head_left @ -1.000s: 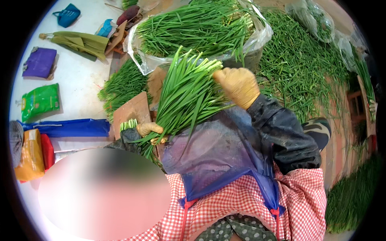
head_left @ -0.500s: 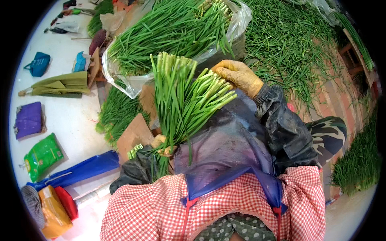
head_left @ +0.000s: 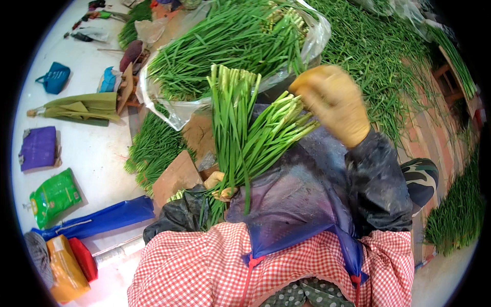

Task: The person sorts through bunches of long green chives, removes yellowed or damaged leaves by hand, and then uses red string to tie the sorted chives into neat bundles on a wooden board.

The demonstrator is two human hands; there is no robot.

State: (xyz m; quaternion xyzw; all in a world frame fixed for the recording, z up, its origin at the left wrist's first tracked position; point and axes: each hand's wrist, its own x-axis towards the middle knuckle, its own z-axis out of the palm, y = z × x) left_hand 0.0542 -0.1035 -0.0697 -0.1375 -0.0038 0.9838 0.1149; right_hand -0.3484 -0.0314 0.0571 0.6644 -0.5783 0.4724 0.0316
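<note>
My left hand (head_left: pixel 221 188), in a yellowish glove, is wrapped round the leafy lower part of a bunch of garlic chives (head_left: pixel 240 133) over my lap. The pale cut ends point up and away from me, fanned into two clumps. My right hand (head_left: pixel 335 102), in a tan glove, is beside the right clump's stem ends. Motion blurs its fingers, so whether it grips anything is unclear. Beyond both hands lies an open clear plastic bag (head_left: pixel 179 113), filled with more chives (head_left: pixel 220 46). A dark purple-blue apron (head_left: pixel 291 179) covers my lap.
Loose chives (head_left: pixel 378 56) cover the floor at the far right; a pile (head_left: pixel 158 148) lies left of the bag. A brown board (head_left: pixel 176 176) is beside my left arm. Bags, including a green one (head_left: pixel 55 197), and a blue wrap (head_left: pixel 97 220) lie along the left. More chives (head_left: pixel 458 204) stand right.
My right hand has lifted and moved right, slightly off the stem ends, and is now blurred. My left hand keeps its hold on the chives. The whole view has shifted slightly.
</note>
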